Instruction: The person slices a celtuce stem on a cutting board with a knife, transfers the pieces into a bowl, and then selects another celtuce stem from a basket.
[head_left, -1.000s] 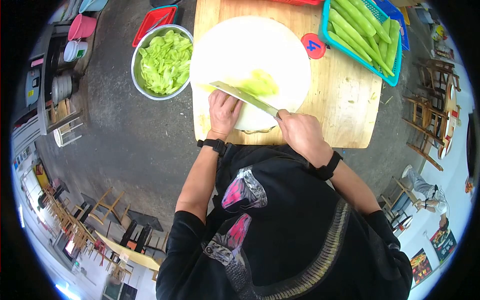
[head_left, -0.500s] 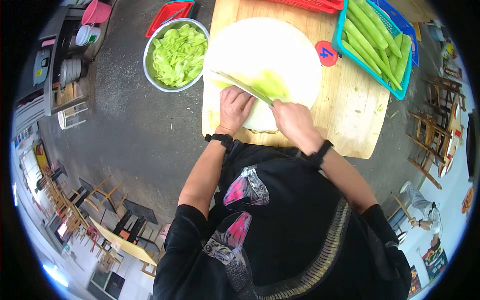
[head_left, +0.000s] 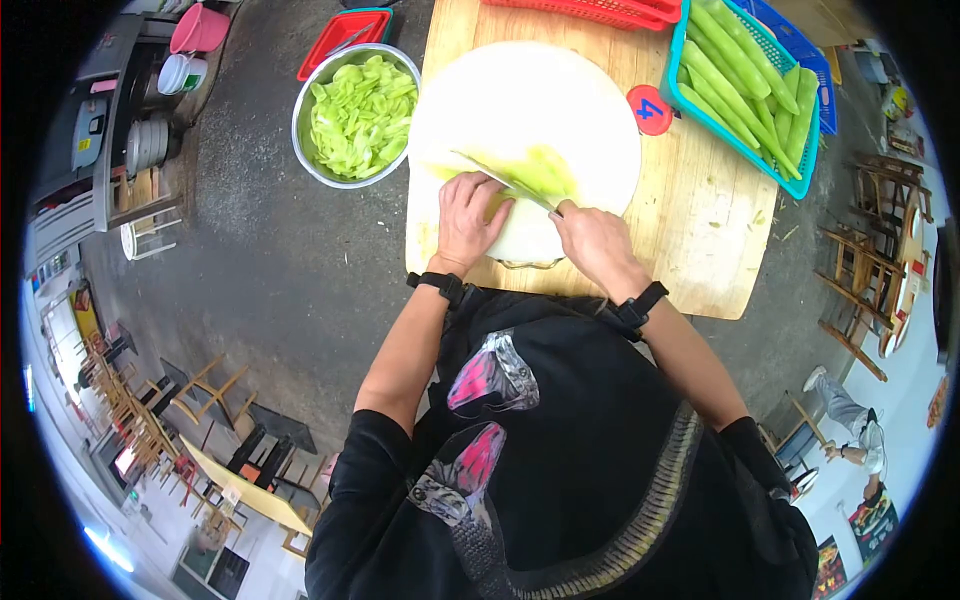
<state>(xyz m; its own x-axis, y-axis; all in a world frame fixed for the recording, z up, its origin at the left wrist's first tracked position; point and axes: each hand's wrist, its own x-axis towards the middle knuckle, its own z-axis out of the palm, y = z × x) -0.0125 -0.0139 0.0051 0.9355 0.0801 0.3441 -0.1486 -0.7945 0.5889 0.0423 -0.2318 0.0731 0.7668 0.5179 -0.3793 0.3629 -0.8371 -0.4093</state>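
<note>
My right hand point(head_left: 594, 240) is closed around the handle of a knife point(head_left: 505, 183), whose blade slants up and left over the round white cutting board point(head_left: 520, 90). Beside the blade, my left hand point(head_left: 467, 218) presses down with bent fingers; what lies beneath them is mostly hidden. Green slices point(head_left: 543, 170) are on the board just beyond the blade. A metal bowl point(head_left: 298, 130) to the left holds many light-green slices point(head_left: 362, 115). Long peeled green vegetables point(head_left: 725, 70) fill a teal basket point(head_left: 735, 128) at the upper right.
A wooden table point(head_left: 700, 240) carries the board. A red lid point(head_left: 650, 110) marked 4 lies beside it, with a red basket point(head_left: 590, 12) at the back. Red trays point(head_left: 345, 40) are beyond the bowl. Stools and chairs stand around; another person point(head_left: 860, 440) is at the lower right.
The knife and my right hand have shifted slightly right and toward me. My left thumb has spread a little outward. The view has shifted slightly.
</note>
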